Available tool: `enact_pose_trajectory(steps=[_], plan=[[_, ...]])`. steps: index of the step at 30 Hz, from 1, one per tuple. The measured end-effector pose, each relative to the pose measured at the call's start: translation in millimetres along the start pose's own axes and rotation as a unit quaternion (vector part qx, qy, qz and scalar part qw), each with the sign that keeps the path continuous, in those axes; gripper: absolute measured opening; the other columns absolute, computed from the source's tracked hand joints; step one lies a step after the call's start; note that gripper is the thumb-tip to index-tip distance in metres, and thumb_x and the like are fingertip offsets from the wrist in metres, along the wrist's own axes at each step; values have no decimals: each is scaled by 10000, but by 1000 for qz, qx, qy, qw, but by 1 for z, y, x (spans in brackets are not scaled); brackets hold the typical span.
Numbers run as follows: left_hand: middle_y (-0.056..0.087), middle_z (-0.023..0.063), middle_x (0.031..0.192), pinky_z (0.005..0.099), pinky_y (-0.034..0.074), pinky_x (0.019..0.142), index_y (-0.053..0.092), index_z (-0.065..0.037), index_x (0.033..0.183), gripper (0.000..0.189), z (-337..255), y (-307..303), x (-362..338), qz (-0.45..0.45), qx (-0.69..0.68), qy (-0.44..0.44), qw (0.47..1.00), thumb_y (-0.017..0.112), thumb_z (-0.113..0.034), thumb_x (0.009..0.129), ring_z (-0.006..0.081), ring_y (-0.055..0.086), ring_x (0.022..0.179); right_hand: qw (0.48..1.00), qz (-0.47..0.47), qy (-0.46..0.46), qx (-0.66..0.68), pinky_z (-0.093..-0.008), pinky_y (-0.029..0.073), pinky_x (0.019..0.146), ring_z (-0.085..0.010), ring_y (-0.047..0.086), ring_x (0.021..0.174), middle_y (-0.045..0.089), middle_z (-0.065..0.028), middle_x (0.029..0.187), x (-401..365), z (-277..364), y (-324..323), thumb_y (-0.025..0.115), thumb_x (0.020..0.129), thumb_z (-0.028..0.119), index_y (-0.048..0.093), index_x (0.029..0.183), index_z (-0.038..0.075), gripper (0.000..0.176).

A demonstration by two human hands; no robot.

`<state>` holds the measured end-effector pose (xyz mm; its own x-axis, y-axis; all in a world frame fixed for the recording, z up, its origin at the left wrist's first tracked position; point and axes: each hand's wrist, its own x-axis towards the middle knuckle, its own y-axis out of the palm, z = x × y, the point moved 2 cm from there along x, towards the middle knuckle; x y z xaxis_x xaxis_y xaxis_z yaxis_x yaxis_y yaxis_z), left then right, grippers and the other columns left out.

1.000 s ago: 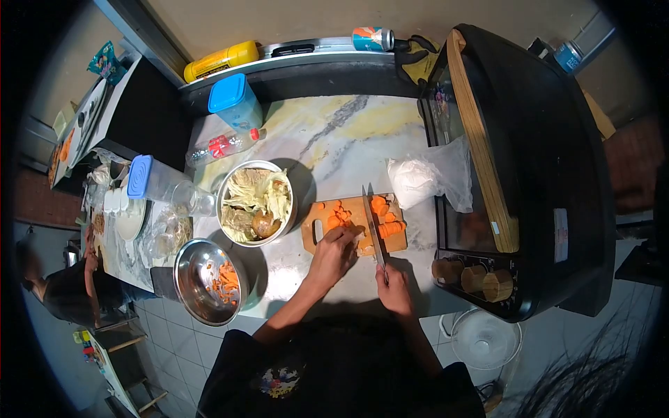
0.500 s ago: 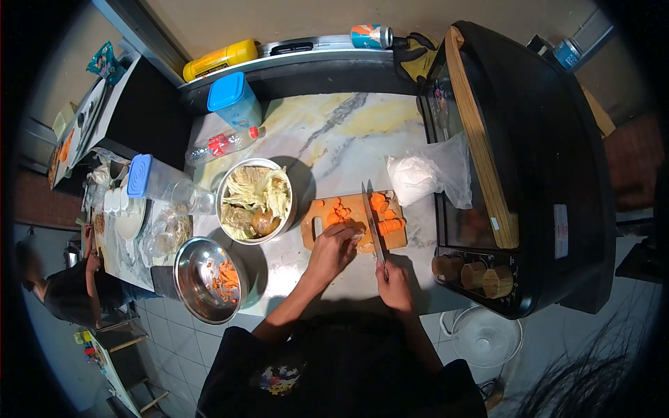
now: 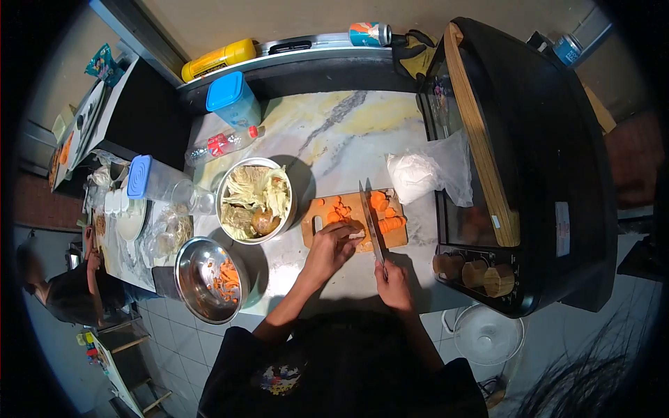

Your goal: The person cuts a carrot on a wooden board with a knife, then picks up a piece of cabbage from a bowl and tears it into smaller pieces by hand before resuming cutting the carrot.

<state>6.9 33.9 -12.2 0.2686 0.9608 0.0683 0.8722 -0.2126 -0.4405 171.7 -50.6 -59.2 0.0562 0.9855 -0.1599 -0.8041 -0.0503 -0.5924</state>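
Note:
A wooden cutting board lies on the marbled counter, with orange carrot pieces heaped at its back and right. My right hand is closed round the handle of a knife, whose long blade points away from me across the board. At the board's front edge, the bent fingers of my left hand pinch a small pale piece, just left of the blade. What kind of food it is I cannot make out.
Left of the board stand a white bowl of cabbage leaves and a steel bowl with carrot bits. A bag of white powder and a black oven are to the right. Another person works at far left.
The knife blade has tilted slightly to the left. My left hand has barely shifted, and the pale piece at its fingertips shows a little more clearly.

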Motion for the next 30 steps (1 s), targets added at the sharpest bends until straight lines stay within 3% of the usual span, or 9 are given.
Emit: enact_pose_trajectory(steps=[2,4,10,20,30], plan=[[629,183,868,370,498,688,646,56,954,191,-2,-1,2,10,58,-1,998,616,49,766,361,614,768,1000,-2,2,11,-482,396,640,-433,544,677,577,-207,694,0,0,1,528,928,177,539,803,6,212],[629,187,874,372,502,697,646,53,966,201,-3,-1,1,12,67,-1,998,614,46,767,362,616,780,999,38,12,-2,-543,429,717,-493,548,775,612,-260,842,0,4,0,503,940,214,571,895,5,224],[642,191,909,376,508,732,659,47,971,221,5,5,-3,-8,54,10,998,601,64,759,363,623,832,997,23,26,-65,-565,427,726,-496,545,783,604,-277,878,-4,17,1,483,945,221,546,991,4,230],[636,183,991,394,504,805,677,32,997,287,9,9,-5,-2,67,42,997,596,87,727,361,612,908,996,24,44,-72,-585,417,749,-507,541,797,594,-303,872,2,22,7,441,960,221,532,1009,-43,283],[647,175,944,392,508,783,678,26,975,259,13,11,-6,-18,90,60,994,604,67,731,354,617,887,995,61,33,-72,-594,411,717,-526,536,779,573,-341,807,10,28,3,423,968,212,494,1053,-43,278]])
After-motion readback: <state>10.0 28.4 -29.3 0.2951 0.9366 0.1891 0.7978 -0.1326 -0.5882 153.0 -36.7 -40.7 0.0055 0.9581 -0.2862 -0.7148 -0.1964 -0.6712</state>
